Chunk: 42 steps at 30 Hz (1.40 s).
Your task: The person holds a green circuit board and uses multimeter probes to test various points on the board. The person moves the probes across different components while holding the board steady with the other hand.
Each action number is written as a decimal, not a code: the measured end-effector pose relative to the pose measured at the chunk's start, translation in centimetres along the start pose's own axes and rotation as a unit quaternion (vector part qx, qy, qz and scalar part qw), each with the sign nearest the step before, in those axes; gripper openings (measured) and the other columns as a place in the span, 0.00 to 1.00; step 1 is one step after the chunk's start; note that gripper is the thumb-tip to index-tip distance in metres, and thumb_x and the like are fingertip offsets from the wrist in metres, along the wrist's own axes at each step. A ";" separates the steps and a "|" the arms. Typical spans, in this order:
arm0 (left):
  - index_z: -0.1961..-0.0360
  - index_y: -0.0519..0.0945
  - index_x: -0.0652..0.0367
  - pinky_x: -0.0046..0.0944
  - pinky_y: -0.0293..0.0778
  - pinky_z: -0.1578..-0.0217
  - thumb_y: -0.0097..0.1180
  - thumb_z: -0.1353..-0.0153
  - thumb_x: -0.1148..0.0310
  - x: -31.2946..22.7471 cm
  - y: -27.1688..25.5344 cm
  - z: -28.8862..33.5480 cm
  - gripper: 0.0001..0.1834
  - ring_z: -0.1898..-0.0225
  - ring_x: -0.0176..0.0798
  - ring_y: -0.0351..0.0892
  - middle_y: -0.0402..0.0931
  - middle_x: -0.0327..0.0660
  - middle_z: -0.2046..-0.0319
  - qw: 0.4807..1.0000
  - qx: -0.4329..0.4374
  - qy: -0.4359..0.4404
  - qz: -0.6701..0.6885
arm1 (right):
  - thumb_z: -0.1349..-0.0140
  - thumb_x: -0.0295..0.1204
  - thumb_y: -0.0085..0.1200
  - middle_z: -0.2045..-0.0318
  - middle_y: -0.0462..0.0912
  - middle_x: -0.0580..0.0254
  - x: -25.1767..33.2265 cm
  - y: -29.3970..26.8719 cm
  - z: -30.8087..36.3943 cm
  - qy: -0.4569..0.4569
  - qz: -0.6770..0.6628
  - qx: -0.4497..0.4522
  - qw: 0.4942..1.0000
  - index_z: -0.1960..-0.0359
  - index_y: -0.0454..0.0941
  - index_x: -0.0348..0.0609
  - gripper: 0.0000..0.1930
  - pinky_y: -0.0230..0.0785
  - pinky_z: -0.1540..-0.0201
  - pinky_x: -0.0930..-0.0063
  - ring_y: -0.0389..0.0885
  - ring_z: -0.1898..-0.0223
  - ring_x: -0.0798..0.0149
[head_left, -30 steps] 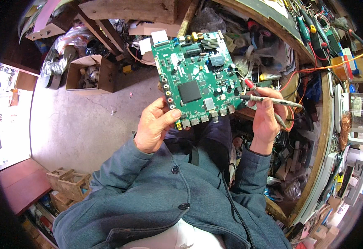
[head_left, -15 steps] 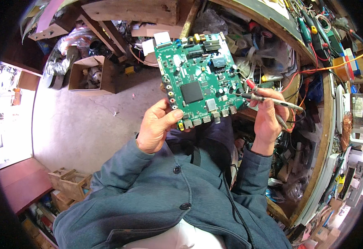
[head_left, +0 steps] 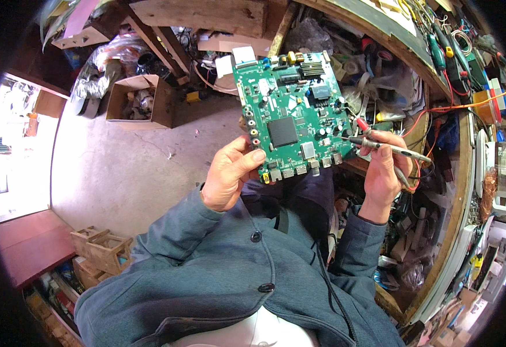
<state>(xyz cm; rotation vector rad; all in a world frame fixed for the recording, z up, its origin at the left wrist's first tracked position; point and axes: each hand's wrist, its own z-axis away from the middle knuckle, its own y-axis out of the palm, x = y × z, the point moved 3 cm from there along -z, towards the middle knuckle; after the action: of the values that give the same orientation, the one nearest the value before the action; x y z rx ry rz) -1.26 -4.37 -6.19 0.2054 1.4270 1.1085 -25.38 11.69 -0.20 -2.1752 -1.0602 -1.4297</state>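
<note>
Left hand (head_left: 230,176) grip pinching green circuit board (head_left: 292,118); right hand (head_left: 382,170) pinching probes (head_left: 380,144).

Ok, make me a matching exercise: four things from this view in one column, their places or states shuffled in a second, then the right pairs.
Things:
1. green circuit board
2. probes
3. cardboard box
4. small wooden crate

Places or states:
A. open, on the floor at upper left
B. pinched at its lower left edge by the left hand
C. on the floor at lower left, beside the blue-grey sleeve
D. gripped in the right hand, tips at the board's right edge

Pairs: 1-B, 2-D, 3-A, 4-C
</note>
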 end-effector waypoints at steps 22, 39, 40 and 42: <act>0.37 0.76 0.64 0.41 0.86 0.54 0.63 0.27 0.67 0.2 -0.2 0.1 0.21 0.53 0.37 0.87 0.85 0.44 0.48 1.000 -0.001 -0.008 -0.016 | 0.27 0.31 0.62 0.57 0.87 0.48 -0.1 -0.1 0.3 0.007 0.014 -0.007 1.000 0.51 0.84 0.29 0.14 0.76 0.59 0.70 0.84 0.65 0.61; 0.37 0.76 0.64 0.41 0.86 0.54 0.63 0.26 0.67 0.1 -0.2 0.1 0.21 0.53 0.37 0.87 0.85 0.44 0.48 1.000 0.001 -0.009 -0.021 | 0.27 0.33 0.63 0.56 0.87 0.47 -0.1 -0.2 0.2 0.001 0.014 -0.005 1.000 0.51 0.84 0.29 0.15 0.76 0.59 0.70 0.84 0.65 0.61; 0.37 0.76 0.64 0.41 0.86 0.54 0.63 0.26 0.67 0.1 -0.2 0.1 0.21 0.53 0.37 0.87 0.85 0.44 0.48 1.000 0.002 -0.009 -0.022 | 0.27 0.33 0.63 0.56 0.87 0.47 -0.1 -0.2 0.2 0.001 0.013 -0.005 1.000 0.51 0.84 0.29 0.15 0.76 0.59 0.70 0.84 0.65 0.61; 0.37 0.76 0.64 0.41 0.86 0.54 0.63 0.26 0.66 0.2 -0.2 0.1 0.21 0.53 0.37 0.86 0.85 0.44 0.48 1.000 0.005 -0.011 -0.023 | 0.27 0.33 0.63 0.56 0.87 0.47 0.0 -0.2 0.2 0.002 0.011 -0.005 1.000 0.51 0.84 0.29 0.15 0.77 0.59 0.70 0.84 0.65 0.61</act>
<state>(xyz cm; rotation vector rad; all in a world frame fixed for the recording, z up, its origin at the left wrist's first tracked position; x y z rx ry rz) -1.13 -4.32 -6.48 0.1900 1.4111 1.0600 -25.43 11.90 -0.33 -2.1834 -1.0266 -1.4305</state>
